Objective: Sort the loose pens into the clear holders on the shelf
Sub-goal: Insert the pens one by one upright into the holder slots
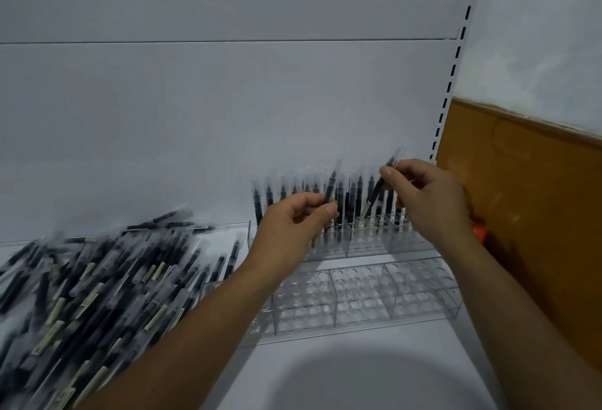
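A big pile of loose black pens (97, 279) with clear caps lies on the white shelf at the left. Two clear holders stand at the right: the rear holder (365, 243) has a row of upright black pens (353, 197), and the front holder (365, 292) shows only round holes. My left hand (293, 224) pinches one black pen (330, 188) upright in front of the rear holder. My right hand (423, 194) pinches another black pen (379, 188), tilted, its lower end among the upright pens.
The white back panel (228, 100) rises right behind the holders. A slotted shelf upright (451, 83) and a brown board (527, 197) close off the right side. Something orange (479, 230) peeks out beside my right wrist.
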